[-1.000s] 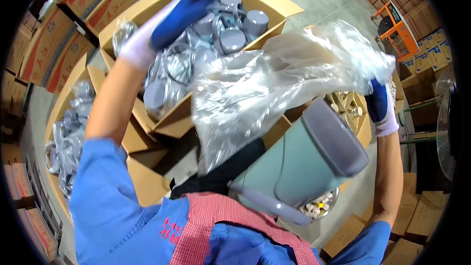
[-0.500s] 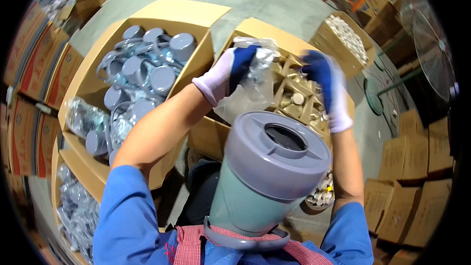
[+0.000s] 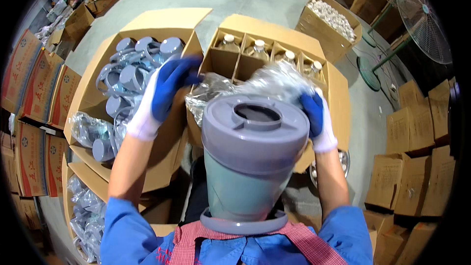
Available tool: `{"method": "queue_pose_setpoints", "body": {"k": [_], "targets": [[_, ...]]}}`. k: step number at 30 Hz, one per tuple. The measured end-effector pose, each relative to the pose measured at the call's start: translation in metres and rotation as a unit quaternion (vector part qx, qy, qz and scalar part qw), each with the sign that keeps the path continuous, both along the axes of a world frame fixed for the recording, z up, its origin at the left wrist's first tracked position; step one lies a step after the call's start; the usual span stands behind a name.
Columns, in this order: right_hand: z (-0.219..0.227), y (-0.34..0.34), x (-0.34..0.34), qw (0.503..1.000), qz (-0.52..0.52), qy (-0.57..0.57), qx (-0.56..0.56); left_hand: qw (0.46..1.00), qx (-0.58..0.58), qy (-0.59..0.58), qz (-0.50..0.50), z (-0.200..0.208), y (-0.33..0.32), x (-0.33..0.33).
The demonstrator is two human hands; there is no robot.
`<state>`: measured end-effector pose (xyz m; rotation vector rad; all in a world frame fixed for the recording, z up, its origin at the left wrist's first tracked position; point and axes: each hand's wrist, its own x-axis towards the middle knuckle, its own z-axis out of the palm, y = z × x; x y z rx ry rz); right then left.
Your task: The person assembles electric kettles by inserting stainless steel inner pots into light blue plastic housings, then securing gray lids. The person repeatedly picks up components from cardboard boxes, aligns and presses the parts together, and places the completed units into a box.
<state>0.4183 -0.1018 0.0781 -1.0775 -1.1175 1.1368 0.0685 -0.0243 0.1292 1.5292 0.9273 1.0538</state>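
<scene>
My right hand (image 3: 316, 120), in a blue-and-white glove, is closed on the edge of a crumpled clear plastic bag (image 3: 274, 81). The bag spreads leftward over the near part of a divided carton (image 3: 230, 22). My left hand (image 3: 169, 88), gloved alike, is raised between two cartons, its slightly blurred fingers apart and holding nothing. Directly before my chest is a large teal jug (image 3: 245, 186) with a grey lid (image 3: 255, 132) and a grey curved band at its lower end; neither hand touches it. Glass bottles (image 3: 257, 49) with white caps stand in the divided carton's far compartments.
At left, an open carton (image 3: 78, 93) holds grey-and-teal jugs (image 3: 132, 78), some in clear plastic. Another box of wrapped pieces (image 3: 88, 216) lies nearer. A box of small white pieces (image 3: 331, 19), a floor fan (image 3: 422, 14) and stacked cartons (image 3: 409, 181) stand to the right.
My left hand has let go of the plastic and moved left. My right hand has come down and nearer, now gripping plastic. The plastic has spread, and the far bottles are uncovered.
</scene>
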Motion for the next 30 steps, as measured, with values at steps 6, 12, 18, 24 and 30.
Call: {"method": "queue_pose_setpoints", "body": {"k": [6, 12, 18, 24, 30], "targets": [[0.061, 0.042, -0.027, 0.985, 0.009, 0.097, 0.144, 0.987, 0.029, 0.113, -0.108, 0.028, 0.041, 0.075], [0.017, 0.066, 0.0, 0.969, -0.039, 0.227, 0.094, 0.987, 0.031, -0.157, 0.03, 0.023, 0.054, 0.056], [-0.01, 0.11, -0.012, 0.921, 0.016, 0.376, 0.101, 0.997, 0.01, 0.021, -0.071, -0.005, 0.075, 0.079], [-0.047, 0.1, -0.035, 0.989, 0.128, 0.075, -0.009, 0.969, 0.014, -0.057, -0.242, 0.051, 0.103, 0.13], [-0.08, 0.121, 0.029, 0.925, 0.2, 0.322, -0.013, 0.962, 0.191, 0.177, 0.083, -0.034, 0.122, -0.049]]}}
